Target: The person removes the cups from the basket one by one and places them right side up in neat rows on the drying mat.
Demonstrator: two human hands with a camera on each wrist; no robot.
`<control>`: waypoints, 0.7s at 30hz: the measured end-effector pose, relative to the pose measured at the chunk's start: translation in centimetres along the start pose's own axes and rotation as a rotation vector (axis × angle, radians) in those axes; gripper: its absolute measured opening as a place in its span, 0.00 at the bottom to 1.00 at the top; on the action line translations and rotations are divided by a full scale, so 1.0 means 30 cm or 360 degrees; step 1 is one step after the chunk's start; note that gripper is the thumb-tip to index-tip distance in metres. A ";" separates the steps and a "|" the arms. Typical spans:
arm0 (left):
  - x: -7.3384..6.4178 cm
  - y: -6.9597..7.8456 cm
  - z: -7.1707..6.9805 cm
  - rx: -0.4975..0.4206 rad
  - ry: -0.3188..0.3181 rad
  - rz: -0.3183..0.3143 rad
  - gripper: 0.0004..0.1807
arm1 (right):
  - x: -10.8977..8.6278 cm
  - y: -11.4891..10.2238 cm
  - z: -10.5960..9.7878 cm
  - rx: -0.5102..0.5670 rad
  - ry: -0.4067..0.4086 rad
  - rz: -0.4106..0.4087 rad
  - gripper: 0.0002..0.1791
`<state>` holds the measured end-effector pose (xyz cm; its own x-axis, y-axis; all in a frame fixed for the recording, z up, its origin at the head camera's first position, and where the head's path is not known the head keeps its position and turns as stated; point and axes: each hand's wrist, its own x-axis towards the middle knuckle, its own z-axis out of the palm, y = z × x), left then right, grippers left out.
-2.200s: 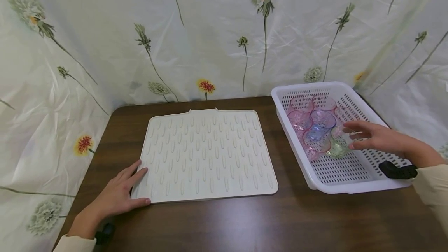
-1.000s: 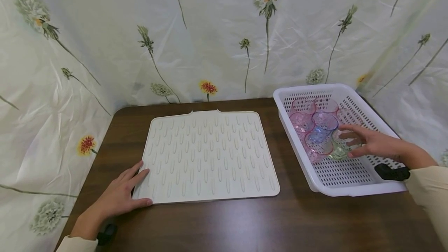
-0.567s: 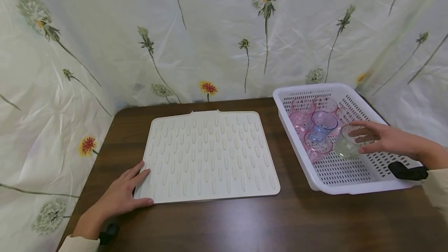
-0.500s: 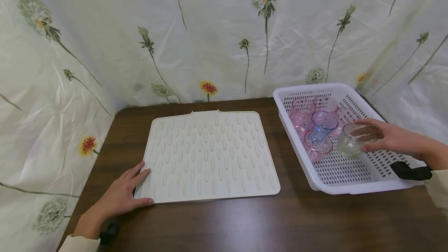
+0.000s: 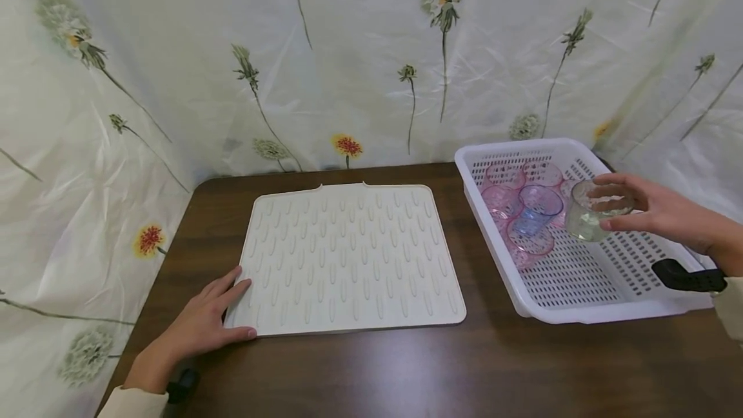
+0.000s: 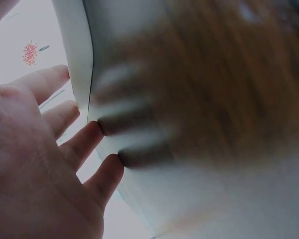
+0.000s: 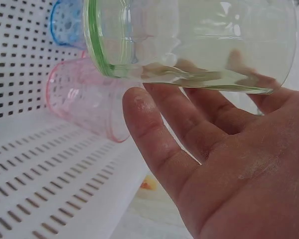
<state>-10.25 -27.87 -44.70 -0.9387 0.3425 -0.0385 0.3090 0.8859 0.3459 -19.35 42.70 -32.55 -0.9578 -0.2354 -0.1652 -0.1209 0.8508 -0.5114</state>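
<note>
Grasps green glass point(image 5: 583, 227) in right fingers point(image 5: 629, 222) over basket point(image 5: 580, 315), likely for clearance; rests spread left fingers point(image 5: 235, 292) on left edge of mat point(image 5: 348, 263), seemingly steadying it.

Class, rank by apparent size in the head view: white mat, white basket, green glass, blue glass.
1. White mat and white basket: too alike to rank.
2. Green glass.
3. Blue glass.

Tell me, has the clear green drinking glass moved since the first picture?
Yes. Against the white perforated plastic basket in the head view, the green glass, held in the bare right hand, appears higher and farther right.
</note>
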 end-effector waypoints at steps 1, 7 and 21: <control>0.002 0.001 0.001 -0.0004 -0.0004 -0.0001 0.51 | 0.000 0.001 -0.002 0.0010 0.0015 -0.0004 0.47; 0.004 0.009 -0.001 -0.0017 -0.0016 -0.0004 0.51 | 0.005 0.004 -0.015 0.0040 0.0097 -0.0013 0.47; 0.000 0.009 -0.001 -0.0022 0.0007 0.0014 0.51 | 0.013 -0.076 -0.022 0.0071 0.0163 -0.0099 0.49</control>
<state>-10.17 -27.65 -44.59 -0.9366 0.3491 -0.0312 0.3155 0.8784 0.3590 -19.61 40.98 -30.89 -0.9707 -0.2360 -0.0459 -0.1715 0.8136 -0.5555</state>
